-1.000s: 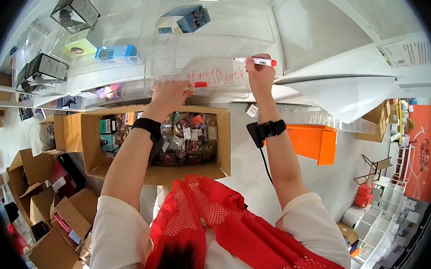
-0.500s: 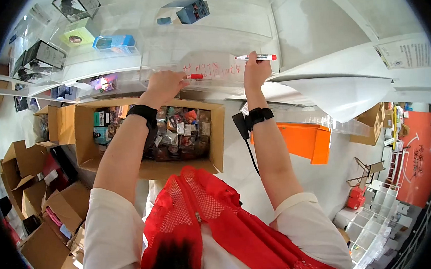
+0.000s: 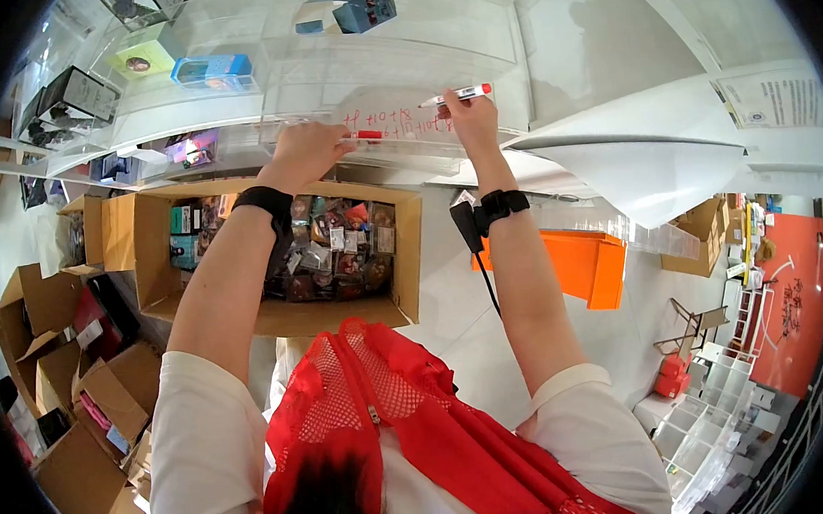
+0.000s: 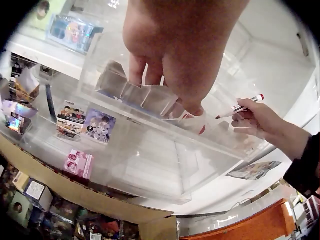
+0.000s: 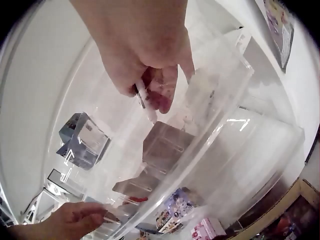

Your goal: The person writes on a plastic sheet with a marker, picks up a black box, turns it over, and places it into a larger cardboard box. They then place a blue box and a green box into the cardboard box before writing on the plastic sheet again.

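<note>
My right hand (image 3: 475, 126) pinches a white marker (image 3: 469, 93) with a red end, its tip close to red handwriting (image 3: 401, 120) on a clear plastic surface. My left hand (image 3: 306, 152) rests at the edge of a clear acrylic bin (image 4: 165, 129), with a red marker cap (image 3: 369, 135) at its fingertips. In the left wrist view, its fingers reach down over the divided compartments of that bin. The right wrist view shows the marker (image 5: 143, 100) angled downward between thumb and fingers, above the bin's dividers (image 5: 165, 145).
An open cardboard box (image 3: 349, 315) packed with small bagged goods stands below my left forearm. Boxed figures, among them a blue box (image 3: 212, 71), sit on the shelf behind. An orange bin (image 3: 582, 265) is at right, and more cartons (image 3: 80, 466) crowd the lower left.
My right hand has moved left with the marker, its tip now over the writing. My left hand has kept its place by the bin edge while the head view shifted slightly.
</note>
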Action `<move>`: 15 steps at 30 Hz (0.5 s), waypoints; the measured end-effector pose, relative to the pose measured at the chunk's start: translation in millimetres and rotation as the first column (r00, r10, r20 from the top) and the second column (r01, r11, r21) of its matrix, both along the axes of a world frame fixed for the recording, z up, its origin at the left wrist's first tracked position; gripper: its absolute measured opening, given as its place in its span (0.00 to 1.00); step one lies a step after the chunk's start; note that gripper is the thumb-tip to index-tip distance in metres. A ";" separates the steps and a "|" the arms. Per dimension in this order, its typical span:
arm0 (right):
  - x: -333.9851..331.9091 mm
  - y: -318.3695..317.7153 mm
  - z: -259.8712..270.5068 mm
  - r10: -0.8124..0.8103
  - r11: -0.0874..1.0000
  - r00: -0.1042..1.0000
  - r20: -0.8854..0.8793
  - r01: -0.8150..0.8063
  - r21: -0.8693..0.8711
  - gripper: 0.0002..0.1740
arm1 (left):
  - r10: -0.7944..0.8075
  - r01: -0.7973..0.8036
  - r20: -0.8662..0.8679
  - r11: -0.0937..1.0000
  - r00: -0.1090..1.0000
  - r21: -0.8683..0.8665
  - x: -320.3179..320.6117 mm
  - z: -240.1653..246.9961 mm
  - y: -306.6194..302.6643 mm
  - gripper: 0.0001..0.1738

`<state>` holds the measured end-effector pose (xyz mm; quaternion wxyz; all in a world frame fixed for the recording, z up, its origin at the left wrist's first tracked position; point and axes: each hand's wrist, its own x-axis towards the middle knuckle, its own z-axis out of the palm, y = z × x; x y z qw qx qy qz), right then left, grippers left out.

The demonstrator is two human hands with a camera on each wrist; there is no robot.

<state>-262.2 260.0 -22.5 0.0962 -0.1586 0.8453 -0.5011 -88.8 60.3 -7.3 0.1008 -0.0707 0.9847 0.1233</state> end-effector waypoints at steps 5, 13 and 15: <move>1.3 -1.9 7.9 0.091 0.994 0.989 0.116 -0.097 0.055 0.16 | 0.018 -0.019 0.021 0.999 1.000 0.039 -1.1 5.7 2.2 0.19; -7.7 1.1 -5.2 0.083 0.987 0.997 0.010 -0.083 0.138 0.16 | 0.003 -0.004 0.032 0.999 0.999 0.036 -1.5 3.4 0.2 0.22; -9.9 1.3 -9.9 0.085 0.991 0.996 0.017 -0.086 0.107 0.16 | 0.003 -0.004 0.030 0.999 1.000 0.034 -1.4 2.5 -0.2 0.22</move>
